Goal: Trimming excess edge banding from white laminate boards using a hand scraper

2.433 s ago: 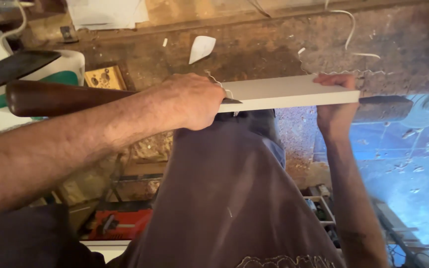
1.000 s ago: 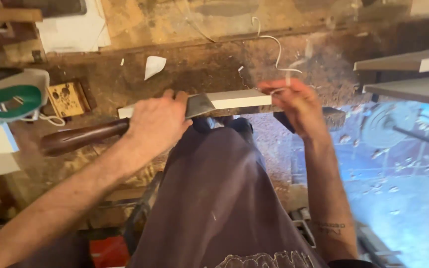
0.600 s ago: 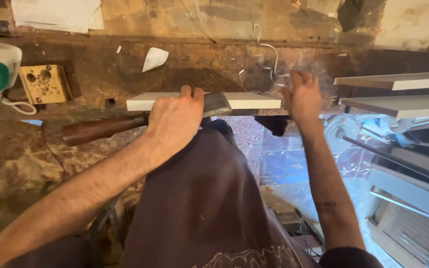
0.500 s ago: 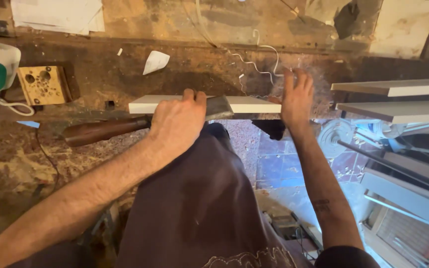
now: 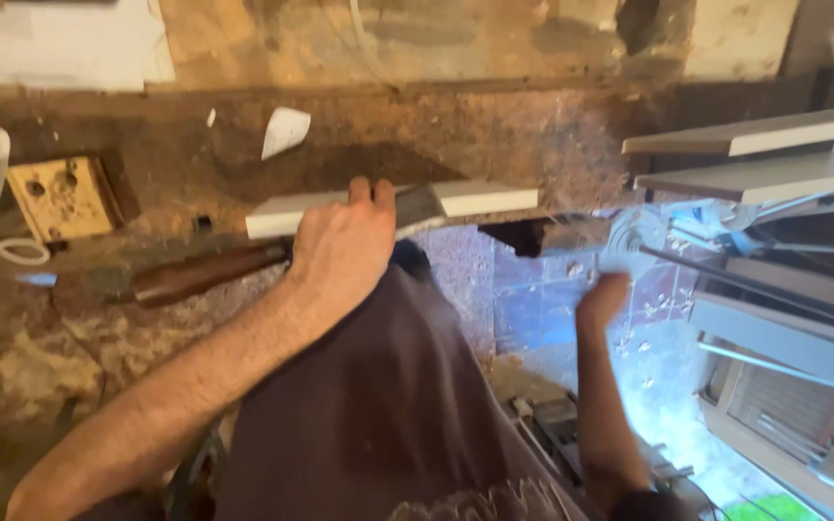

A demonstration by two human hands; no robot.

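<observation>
At the near edge of the worn bench, the person's dark apron fills the foreground, with both forearms reaching out past it. The left hand lies over a white board, its grip curled around the board's near edge with the fingertips showing over the top; the hold appears to pin the board flat against the bench edge so that it cannot slide. A dark metal tool blade lies against the board beside that hand, and a brown wooden handle extends to the left along the bench, probably part of the same tool. The right hand hangs off the board, below bench level and blurred; whether its grip is clenched or released cannot be told, and nothing visible is in it. Farther back lie a drilled wooden block and a scrap of white paper. More white boards are stacked at right.
</observation>
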